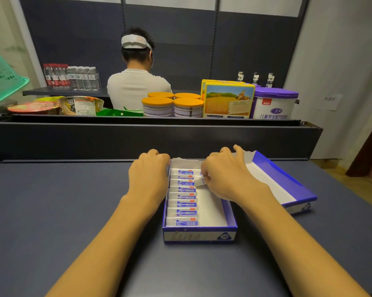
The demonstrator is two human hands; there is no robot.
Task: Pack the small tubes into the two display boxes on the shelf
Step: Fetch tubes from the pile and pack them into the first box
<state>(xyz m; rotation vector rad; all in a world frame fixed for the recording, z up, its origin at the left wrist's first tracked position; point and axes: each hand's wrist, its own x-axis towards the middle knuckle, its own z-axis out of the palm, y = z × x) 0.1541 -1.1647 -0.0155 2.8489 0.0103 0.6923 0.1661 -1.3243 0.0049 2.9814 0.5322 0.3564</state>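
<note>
A blue and white display box point(200, 234) sits on the dark shelf in front of me. Several small white tubes with blue labels point(185, 197) lie in a column along its left half; its right half shows bare white floor. My left hand point(148, 176) rests curled against the box's left wall near the far corner. My right hand point(223, 174) is over the far right part of the box and pinches one small tube point(201, 181) just above the column. A second blue box point(288, 185) lies at an angle on the right, and it looks empty.
The dark shelf top point(73, 211) spreads to both sides of the boxes, with a raised back wall point(138, 142) behind them. Beyond it stand orange-lidded tins point(172, 106), a yellow carton point(228, 99), a purple-lidded tub point(275, 103), a green basket point(2, 78) and a person facing away.
</note>
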